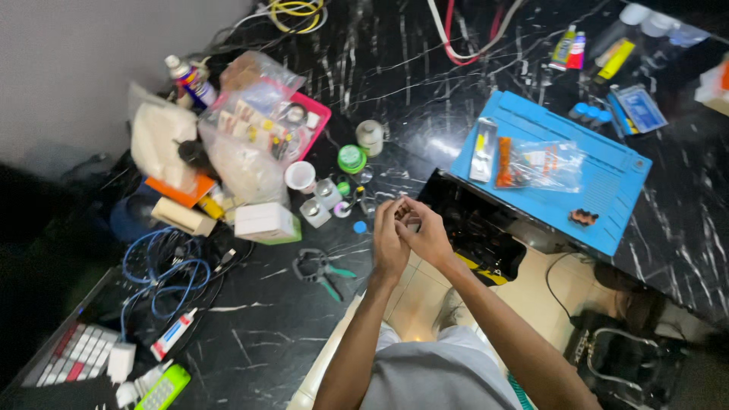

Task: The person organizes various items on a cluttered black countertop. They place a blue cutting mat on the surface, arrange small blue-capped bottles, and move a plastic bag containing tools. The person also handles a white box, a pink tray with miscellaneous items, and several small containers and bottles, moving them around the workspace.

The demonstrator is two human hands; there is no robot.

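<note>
Head view: two hands, left (389,241) and right (427,234), fingertips pressed together pinching one small dark part (402,213), with one blue mat (607,190) right, one pair of pliers (323,270) left.

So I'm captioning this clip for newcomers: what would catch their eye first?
The two hands, left hand and right hand, meet mid-frame over the black marble-patterned table, fingers pinching something too small to identify. To their right lies a bright blue mat bearing clear packets. A clutter of plastic bags fills the upper left.
</note>
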